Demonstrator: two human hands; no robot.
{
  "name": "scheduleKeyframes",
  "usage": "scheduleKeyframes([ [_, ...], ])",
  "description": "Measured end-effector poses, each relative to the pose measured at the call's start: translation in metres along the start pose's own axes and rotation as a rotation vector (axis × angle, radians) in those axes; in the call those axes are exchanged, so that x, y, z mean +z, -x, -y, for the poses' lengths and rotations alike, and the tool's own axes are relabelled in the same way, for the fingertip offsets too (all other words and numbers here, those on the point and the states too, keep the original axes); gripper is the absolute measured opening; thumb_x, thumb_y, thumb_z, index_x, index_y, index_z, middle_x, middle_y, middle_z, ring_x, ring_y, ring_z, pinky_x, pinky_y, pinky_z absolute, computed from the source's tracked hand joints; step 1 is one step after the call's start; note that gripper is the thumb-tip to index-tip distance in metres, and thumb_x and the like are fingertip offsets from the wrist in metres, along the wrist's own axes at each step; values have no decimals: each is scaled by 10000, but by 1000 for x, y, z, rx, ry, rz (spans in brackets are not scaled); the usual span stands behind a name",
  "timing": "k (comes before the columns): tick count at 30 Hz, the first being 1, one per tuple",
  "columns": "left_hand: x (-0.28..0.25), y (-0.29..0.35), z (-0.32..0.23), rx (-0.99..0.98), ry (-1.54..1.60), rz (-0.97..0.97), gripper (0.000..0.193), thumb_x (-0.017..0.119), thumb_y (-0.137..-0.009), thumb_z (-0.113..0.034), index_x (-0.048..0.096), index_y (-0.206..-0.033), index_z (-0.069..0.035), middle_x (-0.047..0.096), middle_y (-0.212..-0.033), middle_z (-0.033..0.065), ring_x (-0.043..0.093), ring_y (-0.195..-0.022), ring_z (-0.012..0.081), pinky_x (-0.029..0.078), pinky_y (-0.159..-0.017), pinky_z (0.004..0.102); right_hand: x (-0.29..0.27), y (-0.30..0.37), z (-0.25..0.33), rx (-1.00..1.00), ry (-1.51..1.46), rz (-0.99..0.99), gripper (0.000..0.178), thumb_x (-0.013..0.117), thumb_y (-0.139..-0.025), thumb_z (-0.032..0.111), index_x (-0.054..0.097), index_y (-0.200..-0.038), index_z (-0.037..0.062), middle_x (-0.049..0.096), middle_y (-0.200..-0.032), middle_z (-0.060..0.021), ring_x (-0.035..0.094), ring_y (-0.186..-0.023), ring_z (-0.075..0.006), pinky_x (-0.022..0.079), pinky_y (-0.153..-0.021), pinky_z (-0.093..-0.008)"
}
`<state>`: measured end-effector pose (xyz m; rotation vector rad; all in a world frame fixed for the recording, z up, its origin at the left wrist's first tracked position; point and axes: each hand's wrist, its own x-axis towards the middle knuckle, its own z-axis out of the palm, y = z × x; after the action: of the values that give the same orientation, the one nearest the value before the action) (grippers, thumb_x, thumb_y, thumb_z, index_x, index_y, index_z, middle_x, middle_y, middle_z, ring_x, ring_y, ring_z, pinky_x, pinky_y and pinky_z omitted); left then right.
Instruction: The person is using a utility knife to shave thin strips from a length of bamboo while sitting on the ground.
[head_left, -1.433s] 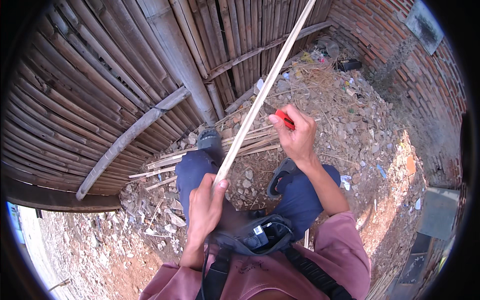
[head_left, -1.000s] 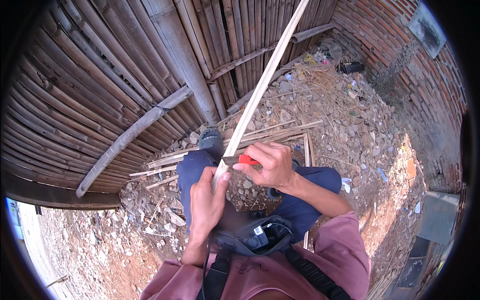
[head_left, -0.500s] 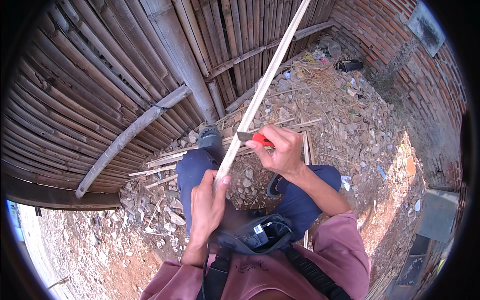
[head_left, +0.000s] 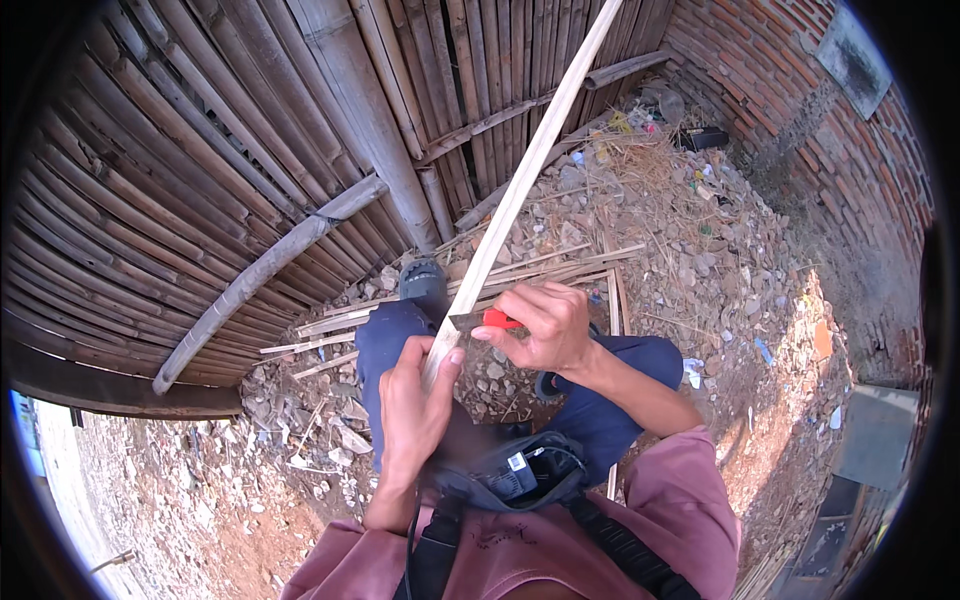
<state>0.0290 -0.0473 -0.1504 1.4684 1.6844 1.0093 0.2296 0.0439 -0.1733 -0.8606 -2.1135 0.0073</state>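
A long pale wooden strip [head_left: 530, 170] slants up and away to the right, its near end gripped in my left hand [head_left: 412, 405]. The fingers of that hand are wrapped round it, with the thumb along the side. My right hand [head_left: 545, 325] is closed on the red handle of a utility knife [head_left: 500, 319]. The knife's blade points left and meets the strip's edge just above my left hand. Part of the handle is hidden by my fingers.
Several thin wooden strips [head_left: 570, 268] lie on the rubble ground [head_left: 660, 265] beyond my knees. A bamboo wall [head_left: 200, 170] with a thick post [head_left: 375, 130] rises at the left. At the right stands a brick wall [head_left: 845, 130]. An open black pouch [head_left: 535, 470] hangs at my waist.
My right hand has drawn the knife down along the strip, nearer to my left hand. The left hand keeps nearly the same place on the strip.
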Motion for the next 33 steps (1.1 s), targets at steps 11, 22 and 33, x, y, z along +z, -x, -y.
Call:
scheduleKeyframes([
  [11, 1, 2, -3, 10, 2, 19, 238, 748, -1017, -214, 666, -1055, 7, 705, -737, 168, 700, -631, 285, 513, -623, 389, 2, 0, -2, -20, 3, -46, 451, 831, -876, 502, 643, -716, 125, 594, -633, -16, 605, -525, -233, 443, -508, -354],
  [22, 0, 8, -2, 51, -14, 2, 219, 733, -1030, -203, 650, -990, -4, 563, -635, 72, 518, -585, 168, 396, -544, 354, -10, -9, -19, 55, 71, -92, 442, 789, -927, 496, 650, -748, 117, 623, -652, -28, 623, -531, -239, 453, -513, -373],
  [33, -18, 42, 22, 9, -45, 51, 210, 757, -1010, -183, 644, -944, -18, 488, -567, 16, 398, -523, 76, 301, -489, 326, -50, -26, -114, 547, -10, -408, 435, 654, -1066, 431, 677, -860, 49, 556, -624, -34, 515, -542, -150, 373, -524, -345],
])
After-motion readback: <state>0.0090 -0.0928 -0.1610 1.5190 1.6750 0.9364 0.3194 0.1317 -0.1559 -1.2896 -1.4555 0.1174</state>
